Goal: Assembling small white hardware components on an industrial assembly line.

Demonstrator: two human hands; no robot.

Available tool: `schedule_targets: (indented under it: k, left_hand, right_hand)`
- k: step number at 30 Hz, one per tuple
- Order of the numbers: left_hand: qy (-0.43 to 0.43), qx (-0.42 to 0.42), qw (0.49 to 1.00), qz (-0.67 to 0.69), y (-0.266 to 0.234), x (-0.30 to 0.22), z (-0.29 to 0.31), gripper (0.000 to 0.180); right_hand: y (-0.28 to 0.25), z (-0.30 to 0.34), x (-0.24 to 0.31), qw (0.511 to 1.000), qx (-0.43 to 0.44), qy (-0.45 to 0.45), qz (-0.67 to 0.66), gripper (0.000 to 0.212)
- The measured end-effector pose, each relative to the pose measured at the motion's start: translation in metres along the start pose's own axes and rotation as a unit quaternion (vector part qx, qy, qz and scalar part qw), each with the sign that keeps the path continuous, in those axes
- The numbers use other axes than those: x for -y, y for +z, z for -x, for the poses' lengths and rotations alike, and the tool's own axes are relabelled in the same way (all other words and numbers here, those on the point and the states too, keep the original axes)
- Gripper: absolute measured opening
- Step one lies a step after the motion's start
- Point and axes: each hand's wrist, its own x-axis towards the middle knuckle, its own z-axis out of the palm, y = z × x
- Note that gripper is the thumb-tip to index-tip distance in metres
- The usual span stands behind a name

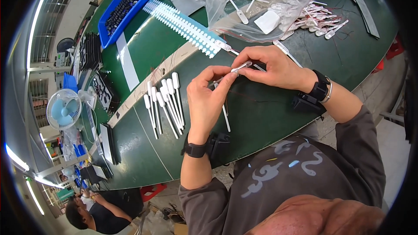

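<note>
Over the green table, my left hand (207, 98) and my right hand (270, 67) meet with fingertips pinched on a slim white paddle-ended piece (241, 66). My fingers cover part of it, so its full shape does not show. Under my hands lies a thin white stick (227, 119), with a thin dark red wire (248, 98) to its right. Left of my left hand, several white paddle-ended sticks (167, 100) lie side by side. Just beyond the fingers, a light blue sheet (204, 32) carries rows of small white tabs, with another white paddle-ended piece (223, 45) on its near end.
A clear plastic bag (217, 6) holds more white pieces; a pile with red wires (320, 19) lies beside it. A blue bin (102, 30) of black parts stands far left. A long grey-black strip (363, 11) lies far right. Another person (109, 213) sits lower left.
</note>
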Motion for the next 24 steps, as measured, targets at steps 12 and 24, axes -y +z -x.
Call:
schedule_targets:
  k: [12,24]
  left_hand:
    - [0.014,0.024,0.999,-0.020,-0.0020,0.0042,0.0009,0.014]
    - [0.005,0.025,0.999,-0.044,0.0036,0.0052,0.0012,0.016]
  right_hand:
    - [0.0020,0.0005,0.0004,0.997,0.032,0.067,-0.002,0.015]
    - [0.0017,0.0007,-0.0037,0.992,0.048,0.112,-0.035,0.014]
